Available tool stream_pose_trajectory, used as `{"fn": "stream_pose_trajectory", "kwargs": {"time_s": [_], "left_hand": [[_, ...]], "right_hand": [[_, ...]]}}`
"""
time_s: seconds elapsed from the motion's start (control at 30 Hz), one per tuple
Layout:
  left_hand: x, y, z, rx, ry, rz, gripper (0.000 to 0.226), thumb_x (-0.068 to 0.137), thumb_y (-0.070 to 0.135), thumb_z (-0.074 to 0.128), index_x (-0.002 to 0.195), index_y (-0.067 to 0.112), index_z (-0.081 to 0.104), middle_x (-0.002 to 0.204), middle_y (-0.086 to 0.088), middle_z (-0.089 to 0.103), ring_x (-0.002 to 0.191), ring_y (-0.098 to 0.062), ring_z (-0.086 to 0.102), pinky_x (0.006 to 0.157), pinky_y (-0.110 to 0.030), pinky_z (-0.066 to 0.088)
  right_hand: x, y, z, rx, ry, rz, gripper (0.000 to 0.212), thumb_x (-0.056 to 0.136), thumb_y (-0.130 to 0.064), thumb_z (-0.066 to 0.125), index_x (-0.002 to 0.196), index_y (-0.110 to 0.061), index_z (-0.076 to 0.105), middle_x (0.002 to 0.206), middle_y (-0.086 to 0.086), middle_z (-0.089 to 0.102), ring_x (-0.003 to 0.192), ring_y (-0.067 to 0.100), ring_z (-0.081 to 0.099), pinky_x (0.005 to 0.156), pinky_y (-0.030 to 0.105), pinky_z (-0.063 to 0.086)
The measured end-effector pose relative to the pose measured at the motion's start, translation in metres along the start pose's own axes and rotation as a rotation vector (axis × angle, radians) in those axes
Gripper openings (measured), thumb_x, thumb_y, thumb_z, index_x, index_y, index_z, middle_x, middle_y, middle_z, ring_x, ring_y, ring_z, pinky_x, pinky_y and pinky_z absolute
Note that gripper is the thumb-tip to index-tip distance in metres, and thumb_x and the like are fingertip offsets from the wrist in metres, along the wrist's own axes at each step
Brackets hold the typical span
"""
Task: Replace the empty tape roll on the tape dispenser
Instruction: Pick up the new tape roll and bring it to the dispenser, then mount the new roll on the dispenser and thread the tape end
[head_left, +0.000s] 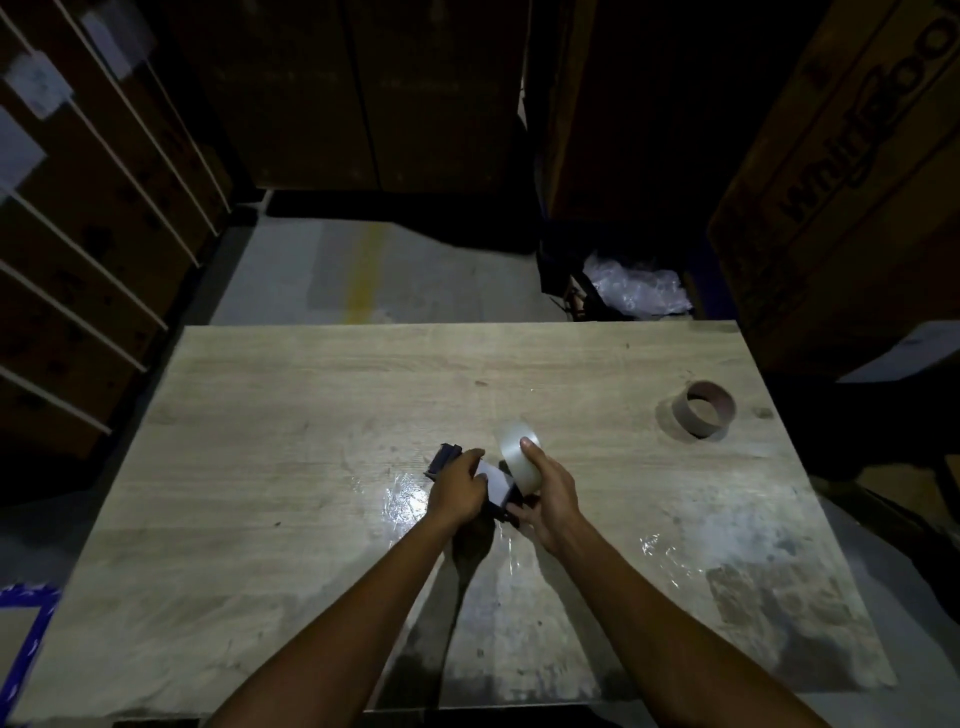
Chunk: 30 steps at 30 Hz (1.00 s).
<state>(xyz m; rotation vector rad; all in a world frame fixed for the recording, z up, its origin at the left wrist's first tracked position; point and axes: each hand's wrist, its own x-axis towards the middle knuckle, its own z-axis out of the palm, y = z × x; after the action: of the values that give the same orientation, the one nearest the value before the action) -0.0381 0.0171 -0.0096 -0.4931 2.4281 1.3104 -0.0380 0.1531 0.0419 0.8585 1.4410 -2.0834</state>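
Note:
My left hand (457, 486) grips the dark tape dispenser (445, 460) near the middle of the wooden table (291, 405); its black handle sticks out to the left of my fingers and a pale metal plate shows to the right. Pressed against the dispenser's right side is a full roll of clear tape (517, 454), standing on edge, with my right hand (548, 499) wrapped around it and the thumb on top. An empty brown cardboard tape core (704, 410) lies on the table far to the right, apart from both hands.
Shiny scraps of clear film (402, 499) lie on the table beside my left hand. Stacked cardboard boxes (852, 171) rise at the right and back, shelving (88, 249) at the left. A crumpled plastic bag (636, 286) sits beyond the table's far edge.

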Motion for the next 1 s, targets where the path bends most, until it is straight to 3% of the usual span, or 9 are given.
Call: {"fn": "stream_pose_trajectory", "kwargs": {"time_s": [0.13, 0.23, 0.3, 0.4, 0.5, 0.63, 0.77, 0.9, 1.0], "left_hand": [[0.0, -0.012, -0.002, -0.215, 0.041, 0.029, 0.038, 0.091, -0.003, 0.054, 0.122, 0.017, 0.062, 0.122, -0.007, 0.065, 0.107, -0.027, 0.065, 0.084, -0.038, 0.056], [-0.003, -0.014, -0.005, -0.301, 0.05, 0.023, 0.028, 0.095, 0.004, 0.055, 0.115, 0.022, 0.062, 0.118, -0.005, 0.067, 0.101, -0.021, 0.067, 0.073, -0.033, 0.061], [-0.005, -0.015, -0.004, -0.293, 0.08, 0.039, 0.016, 0.099, 0.016, 0.056, 0.112, 0.022, 0.064, 0.112, -0.001, 0.07, 0.099, -0.018, 0.069, 0.069, -0.025, 0.057], [-0.01, -0.023, 0.004, -0.206, 0.154, 0.08, 0.016, 0.094, 0.021, 0.063, 0.109, 0.026, 0.066, 0.101, 0.003, 0.072, 0.096, -0.019, 0.068, 0.075, -0.035, 0.059], [-0.012, -0.035, 0.014, -0.102, 0.215, 0.072, 0.02, 0.086, 0.019, 0.066, 0.104, 0.025, 0.068, 0.097, 0.0, 0.067, 0.096, -0.03, 0.061, 0.072, -0.034, 0.053], [-0.028, -0.034, 0.02, -0.114, 0.256, 0.074, 0.016, 0.088, 0.018, 0.068, 0.102, 0.012, 0.064, 0.102, -0.005, 0.059, 0.09, -0.018, 0.059, 0.069, -0.019, 0.043], [-0.032, -0.03, 0.02, -0.207, 0.269, -0.031, 0.016, 0.099, 0.019, 0.056, 0.097, 0.004, 0.062, 0.093, 0.0, 0.052, 0.078, -0.013, 0.055, 0.057, -0.01, 0.044], [-0.025, -0.034, 0.012, -0.1, 0.198, 0.042, 0.018, 0.094, 0.029, 0.055, 0.09, 0.017, 0.068, 0.099, -0.004, 0.055, 0.084, -0.015, 0.055, 0.066, -0.023, 0.042], [-0.017, -0.044, 0.006, 0.016, 0.127, 0.089, 0.022, 0.084, 0.039, 0.055, 0.085, 0.025, 0.073, 0.096, -0.008, 0.061, 0.087, -0.022, 0.06, 0.068, -0.025, 0.045]], "right_hand": [[0.007, -0.001, -0.005, -0.052, -0.043, -0.108, 0.043, 0.082, -0.033, 0.076, 0.115, -0.009, 0.063, 0.107, 0.017, 0.071, 0.087, 0.03, 0.072, 0.066, 0.039, 0.06], [0.009, 0.002, -0.008, -0.19, -0.063, -0.252, 0.05, 0.076, -0.037, 0.08, 0.118, -0.019, 0.061, 0.115, 0.01, 0.067, 0.094, 0.025, 0.071, 0.069, 0.039, 0.061], [0.007, 0.006, -0.011, -0.287, -0.085, -0.316, 0.047, 0.076, -0.033, 0.081, 0.117, -0.027, 0.058, 0.117, 0.001, 0.063, 0.102, 0.02, 0.066, 0.077, 0.037, 0.061], [0.0, 0.015, -0.012, -0.409, -0.094, -0.368, 0.057, 0.077, -0.026, 0.082, 0.12, -0.038, 0.045, 0.114, -0.019, 0.055, 0.102, 0.006, 0.059, 0.075, 0.02, 0.054], [-0.002, 0.023, -0.014, -0.472, -0.084, -0.393, 0.074, 0.075, -0.024, 0.084, 0.135, -0.031, 0.041, 0.116, -0.021, 0.054, 0.103, -0.002, 0.057, 0.072, 0.009, 0.05], [-0.007, 0.035, -0.015, -0.556, -0.068, -0.41, 0.095, 0.07, -0.028, 0.088, 0.148, -0.02, 0.035, 0.121, -0.02, 0.053, 0.114, 0.007, 0.055, 0.082, 0.012, 0.045], [-0.01, 0.044, -0.016, -0.584, -0.051, -0.424, 0.1, 0.069, -0.025, 0.089, 0.15, -0.016, 0.032, 0.131, -0.009, 0.054, 0.111, 0.002, 0.055, 0.079, 0.005, 0.046], [-0.009, 0.045, -0.015, -0.621, -0.036, -0.435, 0.103, 0.069, -0.029, 0.089, 0.152, -0.016, 0.03, 0.139, -0.003, 0.051, 0.121, 0.012, 0.052, 0.094, 0.021, 0.046], [-0.007, 0.044, -0.016, -0.655, -0.04, -0.446, 0.1, 0.07, -0.029, 0.088, 0.151, -0.017, 0.031, 0.13, -0.009, 0.05, 0.116, 0.009, 0.052, 0.093, 0.023, 0.045]]}}
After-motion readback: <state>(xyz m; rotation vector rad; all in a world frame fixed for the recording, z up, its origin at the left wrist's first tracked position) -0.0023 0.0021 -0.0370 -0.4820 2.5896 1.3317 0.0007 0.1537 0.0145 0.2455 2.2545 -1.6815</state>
